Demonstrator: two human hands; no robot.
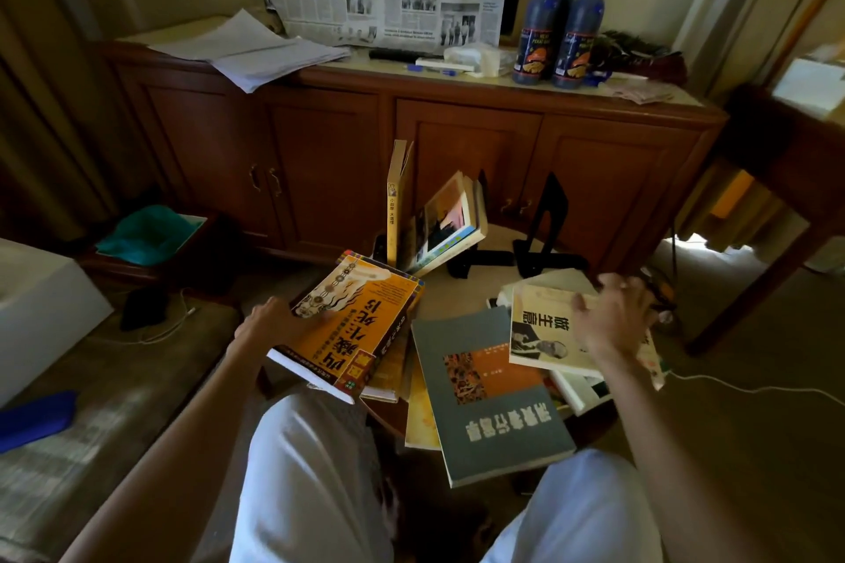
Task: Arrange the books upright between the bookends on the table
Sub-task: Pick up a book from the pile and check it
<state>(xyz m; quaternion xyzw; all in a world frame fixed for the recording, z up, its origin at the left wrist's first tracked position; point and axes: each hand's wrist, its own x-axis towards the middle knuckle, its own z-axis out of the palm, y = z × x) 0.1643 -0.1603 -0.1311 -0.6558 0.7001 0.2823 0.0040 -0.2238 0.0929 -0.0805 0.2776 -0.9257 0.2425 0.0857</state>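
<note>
**Orange paperback lifted toward the bookends**

Orange and glossy, a thick book (354, 325) is gripped at its edge by the left hand (270, 320), tilted, left of the black metal bookends (544, 238). Two books (434, 215) lean loosely left of the bookends, unsupported. Nearer, a grey book (498, 416) lies flat on the tabletop (448, 288). Rightmost, the blurred right hand (612, 325) rests on a cream book (544, 329); its grip is unclear.

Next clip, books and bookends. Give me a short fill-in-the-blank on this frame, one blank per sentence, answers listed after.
1. The left hand holds a book with a ____ cover.
2. The right hand rests on the cream book, which lies partly on top of the large ____ book.
3. The thin yellow book stands upright; the books beside it ____ toward the black bookend.

Answers: orange; grey; lean
</note>
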